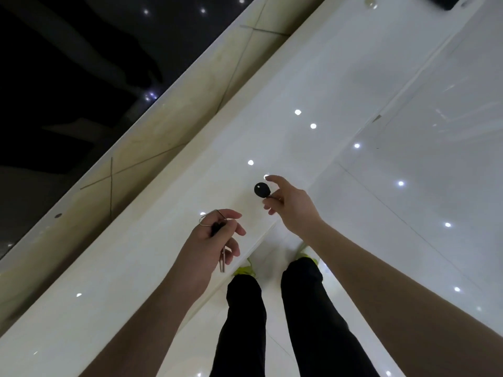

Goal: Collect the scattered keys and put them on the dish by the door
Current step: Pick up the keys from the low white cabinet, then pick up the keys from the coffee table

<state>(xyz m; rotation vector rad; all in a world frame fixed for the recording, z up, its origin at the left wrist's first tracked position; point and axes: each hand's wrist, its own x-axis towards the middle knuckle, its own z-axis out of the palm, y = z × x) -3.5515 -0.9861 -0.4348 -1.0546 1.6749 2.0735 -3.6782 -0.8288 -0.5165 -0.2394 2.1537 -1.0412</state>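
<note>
Pinching a black-headed key [262, 190] in my right hand [290, 206] above the white ledge [152, 268], left hand [211, 235] closed on a ringed key bunch [215, 224] near the ledge's front edge, glossy floor [408, 131] open to my right, dish unseen

The glossy white counter [313, 77] is mirroring ceiling lights. The round black plastic key head [261, 189] is looking matt, the thin wire key ring [211, 215] is gleaming like metal.
</note>
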